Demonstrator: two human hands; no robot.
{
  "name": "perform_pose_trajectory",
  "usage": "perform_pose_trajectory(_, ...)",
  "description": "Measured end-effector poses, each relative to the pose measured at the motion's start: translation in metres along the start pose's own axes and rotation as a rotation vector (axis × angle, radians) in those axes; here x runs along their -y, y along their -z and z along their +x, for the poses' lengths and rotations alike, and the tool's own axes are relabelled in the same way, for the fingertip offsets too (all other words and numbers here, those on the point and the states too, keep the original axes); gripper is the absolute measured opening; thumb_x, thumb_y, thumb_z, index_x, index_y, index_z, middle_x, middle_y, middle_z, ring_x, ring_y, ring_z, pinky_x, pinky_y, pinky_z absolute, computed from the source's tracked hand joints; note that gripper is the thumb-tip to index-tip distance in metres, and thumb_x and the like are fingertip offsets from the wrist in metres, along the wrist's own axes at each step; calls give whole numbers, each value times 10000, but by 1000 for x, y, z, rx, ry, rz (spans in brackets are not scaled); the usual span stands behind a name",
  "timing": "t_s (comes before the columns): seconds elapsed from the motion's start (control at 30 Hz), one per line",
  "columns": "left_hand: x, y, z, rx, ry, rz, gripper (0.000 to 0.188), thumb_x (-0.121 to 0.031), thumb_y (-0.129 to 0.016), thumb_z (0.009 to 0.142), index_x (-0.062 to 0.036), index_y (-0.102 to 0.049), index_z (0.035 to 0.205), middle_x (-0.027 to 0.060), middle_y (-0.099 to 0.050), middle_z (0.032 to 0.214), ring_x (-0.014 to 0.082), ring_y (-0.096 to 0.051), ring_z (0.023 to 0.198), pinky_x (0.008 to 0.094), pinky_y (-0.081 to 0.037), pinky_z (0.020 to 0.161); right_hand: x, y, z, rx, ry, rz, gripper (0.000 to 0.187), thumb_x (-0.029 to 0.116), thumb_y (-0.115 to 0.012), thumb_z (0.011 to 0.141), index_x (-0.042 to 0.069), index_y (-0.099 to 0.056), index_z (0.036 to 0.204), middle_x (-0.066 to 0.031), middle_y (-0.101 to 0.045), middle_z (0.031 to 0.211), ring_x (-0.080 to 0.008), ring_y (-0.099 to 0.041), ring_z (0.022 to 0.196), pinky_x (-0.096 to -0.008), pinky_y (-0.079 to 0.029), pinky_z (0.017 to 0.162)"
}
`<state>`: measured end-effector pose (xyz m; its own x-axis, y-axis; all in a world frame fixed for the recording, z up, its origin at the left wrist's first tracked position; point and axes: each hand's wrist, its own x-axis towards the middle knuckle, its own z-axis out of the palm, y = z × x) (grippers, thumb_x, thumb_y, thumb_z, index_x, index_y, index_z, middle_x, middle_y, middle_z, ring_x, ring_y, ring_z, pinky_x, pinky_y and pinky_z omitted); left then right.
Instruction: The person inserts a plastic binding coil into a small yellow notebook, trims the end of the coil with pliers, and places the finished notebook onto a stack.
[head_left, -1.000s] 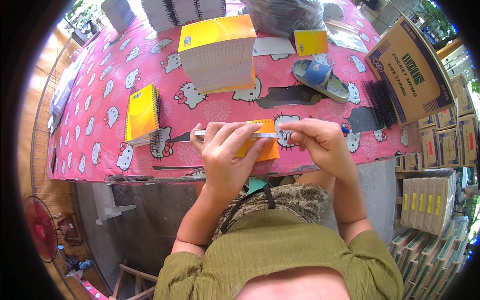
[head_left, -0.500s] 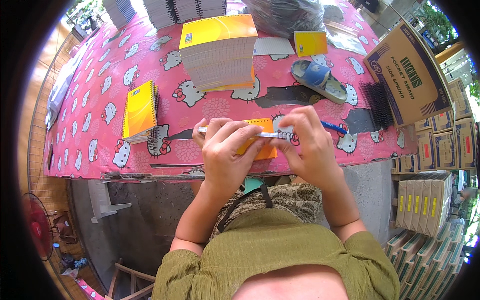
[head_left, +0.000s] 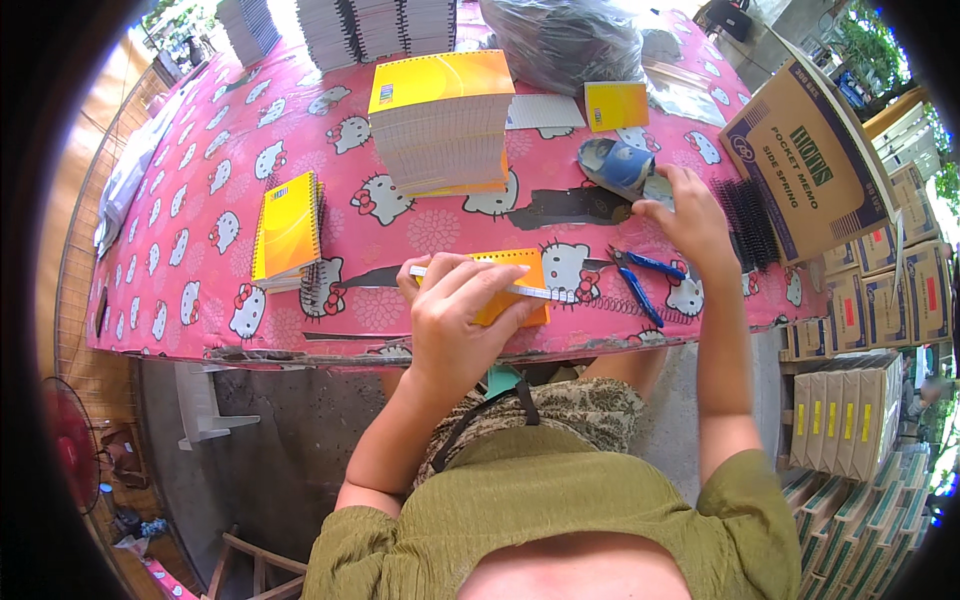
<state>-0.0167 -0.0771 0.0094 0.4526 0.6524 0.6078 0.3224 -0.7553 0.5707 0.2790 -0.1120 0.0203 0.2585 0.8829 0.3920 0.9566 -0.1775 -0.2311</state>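
I see left hand (head_left: 455,300) pinching a thin paper pad (head_left: 535,292); right hand (head_left: 688,212), fingers curled, at rounded slipper (head_left: 612,166), grip unclear. Blue pliers (head_left: 640,295) overlap wiry coil (head_left: 678,315).

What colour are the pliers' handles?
Blue handles, best seen in the head view.

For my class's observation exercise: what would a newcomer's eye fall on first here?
Probably the tall stack of yellow-covered notebooks, upper middle on the pink cartoon-patterned tablecloth. Next, perhaps the blue patterned slipper to its right, with the right hand at its near end. Nearer the table edge, the left hand holds a thin white-edged pad.
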Motion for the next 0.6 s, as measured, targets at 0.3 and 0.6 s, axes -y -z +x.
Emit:
perform_pose_trajectory(0.3, 10, -8, -3, -109, -18, -34, 338, -176, -834, 566, -93, -673, 852, 57, -646, 830, 259, -578, 948, 408, -397, 884, -33, -29, 3, 30, -160, 56, 364, 175, -691, 720, -6, -584, 1016, -217, -657, 885, -340, -662, 846, -412, -518, 767)
perform_pose_trajectory(0.6, 12, -7, 1, -67, -17, -41, 334, -125, -856, 555, -68, -654, 815, 59, -653, 833, 246, -595, 906, 366, -469, 826, 35, 5, -21, 257, 82, 705, 282, 199, -721, 780, 24, -606, 969, -69, -671, 851, -160, -626, 784, -316, -523, 752)
